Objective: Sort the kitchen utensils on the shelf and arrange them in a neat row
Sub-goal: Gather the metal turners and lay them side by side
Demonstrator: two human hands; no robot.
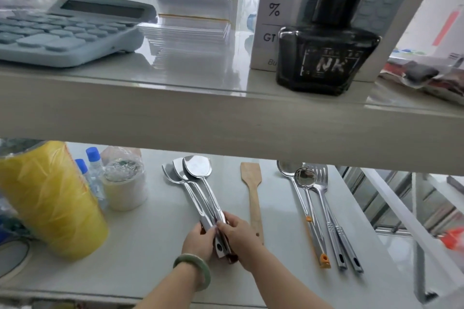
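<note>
On the lower shelf [140, 246] lie three steel spatulas [193, 175], stacked side by side with their blades pointing away from me. My left hand [198, 239], with a green bangle on the wrist, and my right hand [241, 236] both grip their handles near the front. To the right a wooden spatula [252, 190] lies alone. Further right are a steel spoon [292, 183], a small ladle [305, 178] with an orange-tipped handle and a slotted turner [321, 183], close together.
A yellow spool [50, 198], two blue-capped bottles [91, 170] and a white tub [125, 185] stand at the left. The upper shelf [226, 113] overhangs the blades and carries a calculator [67, 30], cards [190, 22] and an ink bottle [329, 40].
</note>
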